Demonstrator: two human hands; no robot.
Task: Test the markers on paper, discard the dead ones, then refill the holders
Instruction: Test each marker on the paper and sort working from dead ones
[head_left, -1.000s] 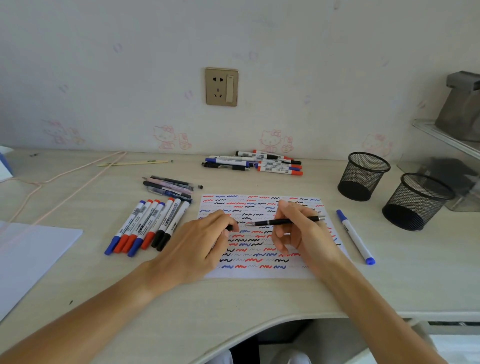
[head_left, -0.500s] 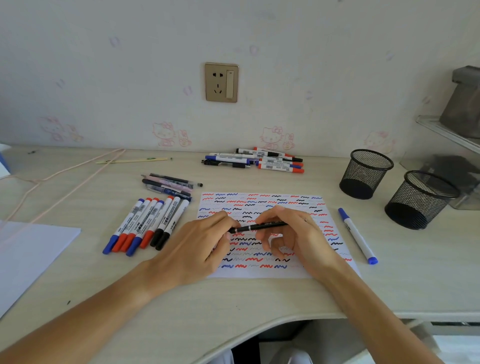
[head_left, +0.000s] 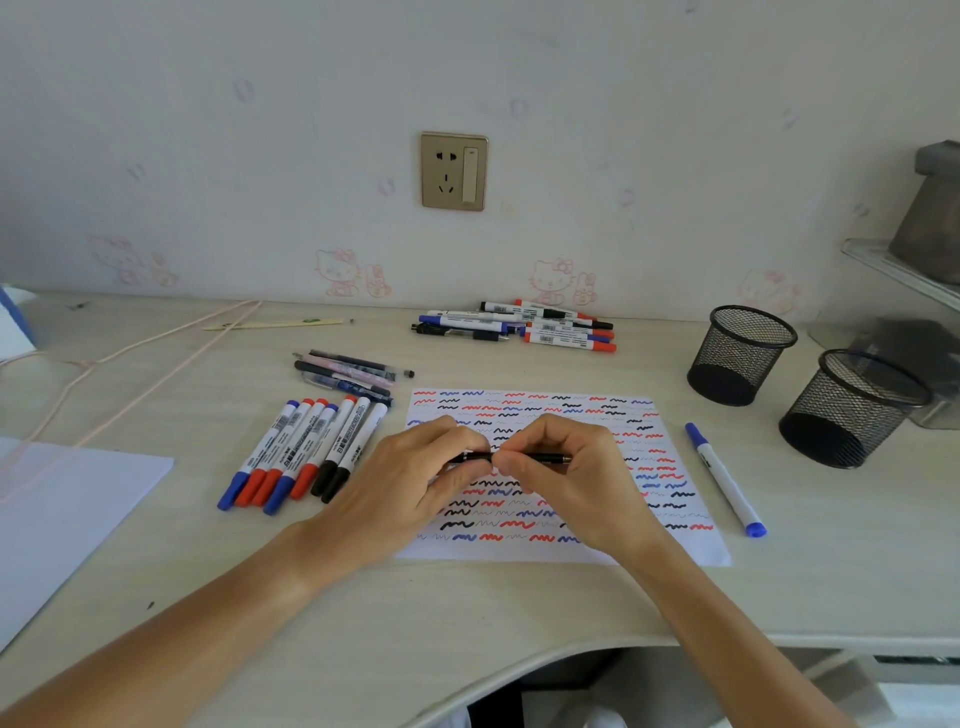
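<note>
Here a black pen (head_left: 540, 458) lies level, apparently pinched between both hands' fingers (head_left: 470, 470).

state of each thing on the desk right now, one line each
black pen: held level over the paper, both hands on it
left hand: closed on the pen's left end
right hand: closed on the pen's barrel
test paper: flat, covered in squiggles
two mesh holders: upright, empty
blue marker: capped, lying right of the paper
marker row: capped, side by side left of the paper
</note>
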